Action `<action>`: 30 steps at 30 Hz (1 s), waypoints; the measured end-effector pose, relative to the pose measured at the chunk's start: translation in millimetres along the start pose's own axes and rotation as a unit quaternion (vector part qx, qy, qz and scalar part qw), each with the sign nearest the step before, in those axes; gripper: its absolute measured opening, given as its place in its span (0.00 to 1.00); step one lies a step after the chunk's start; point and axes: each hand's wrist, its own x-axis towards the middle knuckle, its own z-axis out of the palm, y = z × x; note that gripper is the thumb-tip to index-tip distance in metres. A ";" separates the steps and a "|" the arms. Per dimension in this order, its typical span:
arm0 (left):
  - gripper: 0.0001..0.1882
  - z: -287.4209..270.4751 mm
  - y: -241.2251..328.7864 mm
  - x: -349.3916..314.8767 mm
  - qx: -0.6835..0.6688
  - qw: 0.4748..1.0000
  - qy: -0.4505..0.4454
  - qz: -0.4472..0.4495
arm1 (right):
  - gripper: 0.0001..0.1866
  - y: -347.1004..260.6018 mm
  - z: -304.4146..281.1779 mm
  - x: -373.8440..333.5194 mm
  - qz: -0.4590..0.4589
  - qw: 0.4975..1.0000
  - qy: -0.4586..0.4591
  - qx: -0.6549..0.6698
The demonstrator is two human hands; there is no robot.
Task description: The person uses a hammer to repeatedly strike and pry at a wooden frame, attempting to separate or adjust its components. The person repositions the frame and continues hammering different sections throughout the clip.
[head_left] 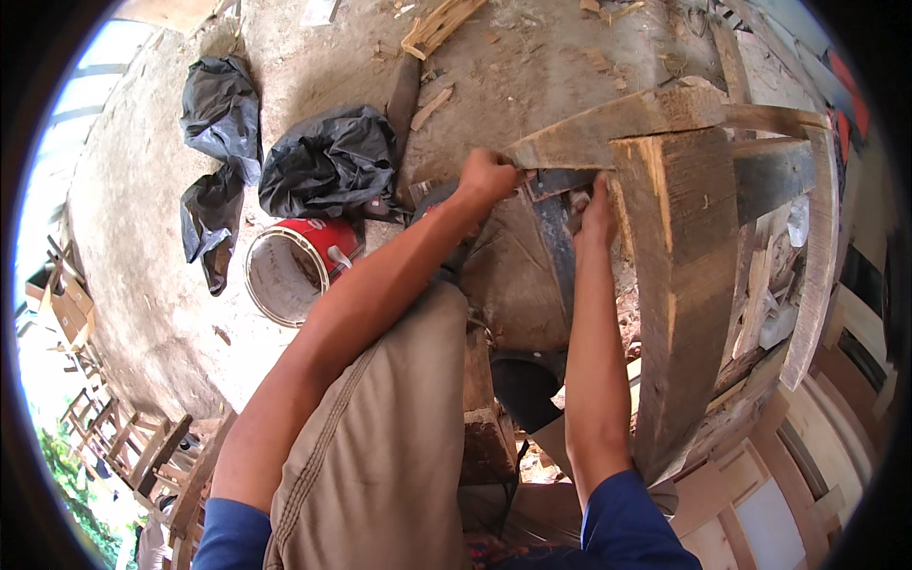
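Observation:
My left hand (489,179) is closed, its fingertips pressed together by the left end of a rough wooden crosspiece (617,128). What it pinches there is too small to name. Just under that crosspiece, my right hand (597,220) has its fingers curled beside a thick wooden post (679,237); whatever they grip is mostly hidden. Between the two hands lies a short dark strip (562,182). From it a long dark bluish bar (553,242) runs down toward my legs.
Left of my knee, a red bucket (328,237) lies tipped over near a crumpled black plastic bag (332,161). Another black bag (220,109) lies farther left. A pale board (442,27) rests on the dusty floor ahead. Scrap wood (755,294) is piled behind the post.

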 end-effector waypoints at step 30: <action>0.14 -5.7 -2.3 -0.3 0.042 0.997 0.059 0.037 | 0.17 15.8 -51.7 -166.0 -0.397 0.845 -0.167 -0.318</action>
